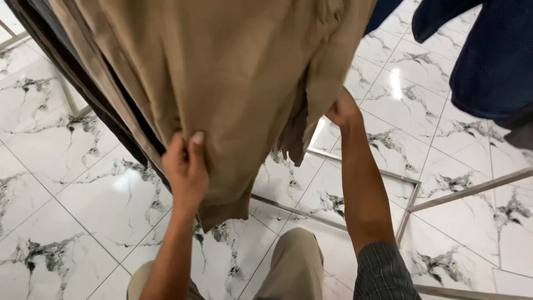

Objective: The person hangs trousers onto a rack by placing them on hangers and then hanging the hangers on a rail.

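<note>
Both hands gripping hanging tan garment (222, 72).
Left hand (186, 169) pinches its lower front; right hand (344, 111) clutches the right edge. Cloth hangs above marble floor (72, 205), beside dark blue clothing (494, 61).

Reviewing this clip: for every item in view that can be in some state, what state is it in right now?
Tan garment: hanging, pulled outward, gripped at both edges.
Left hand: closed, pinching the tan garment's edge.
Right hand: closed on the garment's other edge, fingers partly hidden.
Dark garments: hanging behind the tan one, untouched.
Navy garment: hanging at right, untouched.
Metal rack frame: standing on the marble floor.
</note>
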